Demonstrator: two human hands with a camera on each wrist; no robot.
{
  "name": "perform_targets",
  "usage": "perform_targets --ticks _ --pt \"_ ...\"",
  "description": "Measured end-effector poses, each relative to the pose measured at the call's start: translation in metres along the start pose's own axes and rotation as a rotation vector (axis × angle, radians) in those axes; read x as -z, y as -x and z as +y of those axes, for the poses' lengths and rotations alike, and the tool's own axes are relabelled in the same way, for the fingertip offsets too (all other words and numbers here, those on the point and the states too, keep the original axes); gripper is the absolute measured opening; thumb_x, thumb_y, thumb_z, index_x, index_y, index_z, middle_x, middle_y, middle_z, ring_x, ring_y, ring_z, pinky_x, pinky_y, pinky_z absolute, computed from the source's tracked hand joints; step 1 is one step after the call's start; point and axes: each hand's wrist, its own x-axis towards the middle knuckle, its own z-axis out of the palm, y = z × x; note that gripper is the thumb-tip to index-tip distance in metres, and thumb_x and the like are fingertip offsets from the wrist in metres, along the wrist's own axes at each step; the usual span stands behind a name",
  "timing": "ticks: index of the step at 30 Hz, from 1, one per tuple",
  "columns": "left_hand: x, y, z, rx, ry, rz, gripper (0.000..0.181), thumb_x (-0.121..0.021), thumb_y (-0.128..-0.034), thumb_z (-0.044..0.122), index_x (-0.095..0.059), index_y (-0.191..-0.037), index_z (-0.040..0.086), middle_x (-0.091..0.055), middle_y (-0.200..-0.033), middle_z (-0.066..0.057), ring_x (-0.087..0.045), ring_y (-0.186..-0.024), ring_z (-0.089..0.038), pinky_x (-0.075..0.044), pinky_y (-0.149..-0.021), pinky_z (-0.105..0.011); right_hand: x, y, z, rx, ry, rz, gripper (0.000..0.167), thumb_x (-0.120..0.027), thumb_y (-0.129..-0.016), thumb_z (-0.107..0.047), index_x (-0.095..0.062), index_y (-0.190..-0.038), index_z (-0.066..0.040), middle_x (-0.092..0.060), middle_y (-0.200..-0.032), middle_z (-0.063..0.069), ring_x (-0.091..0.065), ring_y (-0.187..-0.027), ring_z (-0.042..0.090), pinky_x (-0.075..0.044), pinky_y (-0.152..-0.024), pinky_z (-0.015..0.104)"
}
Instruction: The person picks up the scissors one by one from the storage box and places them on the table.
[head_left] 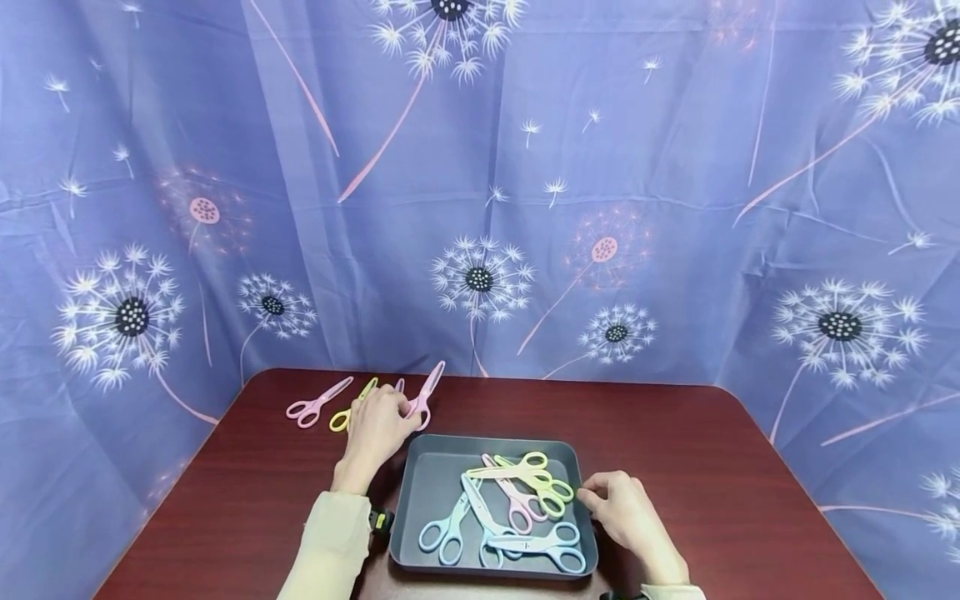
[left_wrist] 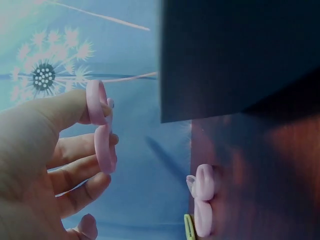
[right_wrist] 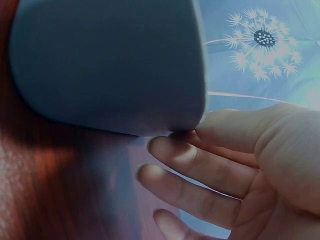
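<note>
Tray (head_left: pixel 438 479): nearest us, shallow, smooth, dark grey, with rounded corners.
Scissors inside: blue scissors (head_left: pixel 528 544), yellow scissors (head_left: pixel 525 472) and a pink pair (head_left: pixel 515 493) lie crossed, loops overlapping; we think another laid on top could snag or slide.
Right hand (head_left: pixel 626 512): thumb and forefinger appear to pinch the tray's right rim; a tug could shift it.
Left hand (head_left: pixel 378 425): fingers partly curled, pinching pink scissors (head_left: pixel 427 392) by a rounded loop, above the table (head_left: pixel 712 467) beyond the tray; a loosened pinch could let them swing or fall.
Scissors beyond: a slim pink pair (head_left: pixel 318 405) and a yellow pair (head_left: pixel 340 420) rest on the reddish-brown tabletop.
Backdrop: creased blue cloth (head_left: pixel 645 167), dandelion-printed.
</note>
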Motion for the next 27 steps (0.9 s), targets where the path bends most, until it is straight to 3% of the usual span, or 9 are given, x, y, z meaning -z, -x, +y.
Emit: perform_targets --ticks 8,16,20,23,27 --pt "-0.009 -0.006 -0.007 0.055 0.019 -0.018 0.019 -0.080 -0.0704 0.029 -0.065 -0.062 0.019 -0.055 -0.071 0.001 -0.057 -0.076 -0.027 -0.040 -0.071 -0.048 -0.001 0.001 0.000 0.001 0.008 0.013 0.009 -0.073 -0.083 -0.008 -0.071 -0.076 -0.013 -0.063 -0.065 -0.006 -0.057 -0.054 0.006 -0.045 -0.060 0.028" --pt "-0.013 -0.014 -0.005 0.136 0.114 0.048 0.015 -0.078 -0.0729 0.029 -0.071 -0.065 0.018 -0.065 -0.079 -0.007 -0.059 -0.080 -0.030 -0.042 -0.068 -0.049 0.001 0.002 0.000 -0.009 0.005 0.004 0.008 -0.073 -0.083 -0.007 -0.071 -0.077 -0.012 -0.064 -0.067 -0.005 -0.058 -0.055 0.006 -0.046 -0.059 0.028" --pt "-0.012 -0.017 -0.005 0.148 0.111 0.057 0.015 -0.077 -0.0719 0.029 -0.070 -0.064 0.018 -0.063 -0.075 -0.005 -0.059 -0.078 -0.030 -0.043 -0.067 -0.048 0.001 0.001 -0.001 -0.011 0.007 0.002 0.009 -0.073 -0.083 -0.008 -0.071 -0.076 -0.013 -0.065 -0.067 -0.004 -0.059 -0.055 0.007 -0.046 -0.059 0.028" --pt "-0.013 -0.018 -0.005 0.165 0.086 0.029 0.017 -0.076 -0.0709 0.029 -0.068 -0.062 0.018 -0.062 -0.072 -0.004 -0.059 -0.076 -0.030 -0.044 -0.069 -0.047 -0.001 0.000 -0.001 -0.011 -0.003 0.000 0.008 -0.072 -0.084 -0.008 -0.071 -0.076 -0.012 -0.065 -0.068 -0.004 -0.059 -0.055 0.007 -0.047 -0.059 0.028" --pt "-0.016 -0.019 -0.002 0.193 0.044 -0.060 0.021 -0.077 -0.0693 0.034 -0.066 -0.060 0.019 -0.060 -0.070 -0.002 -0.060 -0.077 -0.030 -0.042 -0.074 -0.048 -0.002 0.000 0.000 -0.017 -0.010 0.002 0.008 -0.072 -0.084 -0.008 -0.071 -0.077 -0.012 -0.065 -0.067 -0.004 -0.059 -0.054 0.007 -0.047 -0.059 0.028"
